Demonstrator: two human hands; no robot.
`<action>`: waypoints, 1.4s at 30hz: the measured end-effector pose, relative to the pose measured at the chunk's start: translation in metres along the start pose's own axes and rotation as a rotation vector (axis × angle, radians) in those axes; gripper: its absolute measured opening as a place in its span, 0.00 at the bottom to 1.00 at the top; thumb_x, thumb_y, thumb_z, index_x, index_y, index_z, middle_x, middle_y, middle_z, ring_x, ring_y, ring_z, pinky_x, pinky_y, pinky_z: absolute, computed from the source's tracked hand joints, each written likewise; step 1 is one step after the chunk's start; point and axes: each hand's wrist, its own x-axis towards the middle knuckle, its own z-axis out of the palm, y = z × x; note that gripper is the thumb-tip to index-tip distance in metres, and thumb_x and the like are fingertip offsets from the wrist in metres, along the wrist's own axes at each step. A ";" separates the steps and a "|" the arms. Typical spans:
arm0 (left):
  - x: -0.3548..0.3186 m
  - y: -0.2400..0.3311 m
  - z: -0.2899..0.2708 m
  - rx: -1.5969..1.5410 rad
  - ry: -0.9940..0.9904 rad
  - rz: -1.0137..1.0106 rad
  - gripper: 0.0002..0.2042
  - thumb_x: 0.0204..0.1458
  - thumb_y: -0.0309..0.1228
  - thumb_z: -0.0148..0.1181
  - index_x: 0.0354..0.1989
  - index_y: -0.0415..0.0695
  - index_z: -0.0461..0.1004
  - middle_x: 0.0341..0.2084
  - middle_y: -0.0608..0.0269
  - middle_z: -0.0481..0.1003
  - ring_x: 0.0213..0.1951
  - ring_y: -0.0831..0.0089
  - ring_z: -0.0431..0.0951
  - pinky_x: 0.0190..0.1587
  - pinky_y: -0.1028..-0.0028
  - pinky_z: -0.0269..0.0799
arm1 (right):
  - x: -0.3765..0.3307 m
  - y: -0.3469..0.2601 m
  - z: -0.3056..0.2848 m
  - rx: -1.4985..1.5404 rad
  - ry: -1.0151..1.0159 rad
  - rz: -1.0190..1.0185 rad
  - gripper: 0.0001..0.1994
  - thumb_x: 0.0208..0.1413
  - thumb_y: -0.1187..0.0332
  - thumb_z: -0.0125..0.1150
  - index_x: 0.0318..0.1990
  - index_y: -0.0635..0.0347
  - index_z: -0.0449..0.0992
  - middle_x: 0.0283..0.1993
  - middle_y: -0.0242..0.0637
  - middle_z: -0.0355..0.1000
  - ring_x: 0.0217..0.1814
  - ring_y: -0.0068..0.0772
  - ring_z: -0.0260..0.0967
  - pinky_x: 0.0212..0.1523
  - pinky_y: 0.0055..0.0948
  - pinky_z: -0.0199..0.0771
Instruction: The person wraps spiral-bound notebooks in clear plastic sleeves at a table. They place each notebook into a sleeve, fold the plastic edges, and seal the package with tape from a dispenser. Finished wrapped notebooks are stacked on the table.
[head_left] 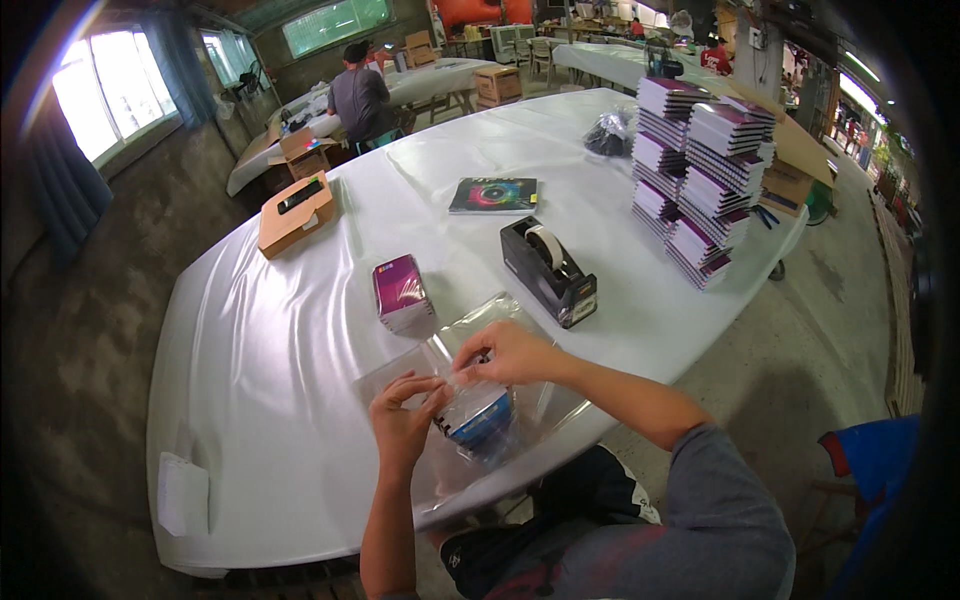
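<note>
In front of me is a spiral notebook bundle (482, 424) with a blue edge, wrapped in a clear plastic bag (466, 408). At the bag's upper end, my left hand (405, 408) pinches the film between thumb and fingers. Coming in from the right, my right hand (508, 353) also has its fingertips closed on the film, close to the left ones. More clear plastic sheets (440, 480) lie flat beneath the bundle. A wrapped stack of purple notebooks (401, 292) stands just beyond my hands, and a black tape dispenser (550, 275) with a roll sits to its right.
Tall stacks of spiral notebooks (700, 180) rise at the table's right side. Farther back are a dark-covered book (494, 196) and a black plastic bundle (608, 135). A cardboard box (295, 218) bears a phone (300, 196). White paper (184, 494) lies near left. A person (360, 100) sits beyond.
</note>
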 end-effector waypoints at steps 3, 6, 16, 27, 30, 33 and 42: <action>-0.003 0.002 0.003 0.136 0.080 0.048 0.14 0.36 0.30 0.70 0.33 0.41 0.80 0.29 0.60 0.79 0.48 0.65 0.71 0.51 0.66 0.64 | -0.001 -0.015 0.003 -0.210 0.033 -0.147 0.07 0.45 0.66 0.66 0.31 0.55 0.79 0.38 0.31 0.74 0.41 0.31 0.72 0.41 0.31 0.70; -0.003 0.012 0.004 0.307 0.062 0.032 0.30 0.32 0.31 0.72 0.50 0.43 0.70 0.30 0.64 0.79 0.53 0.66 0.69 0.55 0.65 0.57 | -0.004 -0.030 0.007 -0.563 0.070 -0.306 0.04 0.46 0.66 0.62 0.29 0.54 0.76 0.46 0.30 0.70 0.51 0.31 0.67 0.49 0.44 0.64; -0.039 0.035 0.004 0.475 0.057 0.220 0.51 0.33 0.36 0.74 0.67 0.51 0.45 0.37 0.59 0.78 0.54 0.66 0.70 0.53 0.60 0.47 | -0.016 -0.056 0.010 -1.116 -0.051 -0.678 0.07 0.47 0.64 0.58 0.31 0.55 0.79 0.48 0.33 0.68 0.55 0.30 0.62 0.51 0.43 0.62; -0.057 0.025 0.023 0.691 0.182 0.539 0.07 0.45 0.29 0.63 0.33 0.49 0.80 0.36 0.69 0.79 0.48 0.73 0.74 0.54 0.63 0.47 | -0.072 -0.031 -0.058 -0.380 -0.284 -0.356 0.18 0.50 0.62 0.58 0.49 0.57 0.72 0.52 0.42 0.68 0.54 0.44 0.65 0.52 0.40 0.67; -0.055 0.024 0.025 0.714 0.199 0.598 0.05 0.45 0.27 0.63 0.31 0.48 0.80 0.34 0.69 0.80 0.41 0.75 0.77 0.51 0.66 0.53 | -0.068 -0.003 -0.091 -0.759 0.333 0.279 0.17 0.51 0.58 0.59 0.47 0.53 0.73 0.53 0.37 0.68 0.54 0.39 0.66 0.52 0.40 0.68; -0.055 0.025 0.028 0.702 0.184 0.644 0.05 0.46 0.27 0.62 0.32 0.47 0.80 0.35 0.67 0.79 0.41 0.74 0.77 0.49 0.67 0.56 | -0.072 0.076 -0.112 -0.701 0.653 0.550 0.19 0.50 0.52 0.61 0.44 0.54 0.73 0.45 0.37 0.71 0.48 0.40 0.69 0.46 0.38 0.70; -0.057 0.022 0.028 0.725 0.182 0.674 0.04 0.47 0.26 0.61 0.32 0.43 0.78 0.36 0.63 0.79 0.42 0.72 0.76 0.45 0.65 0.58 | -0.059 0.120 -0.117 0.206 0.602 0.777 0.28 0.46 0.42 0.62 0.38 0.60 0.69 0.40 0.34 0.67 0.34 0.25 0.62 0.28 0.24 0.59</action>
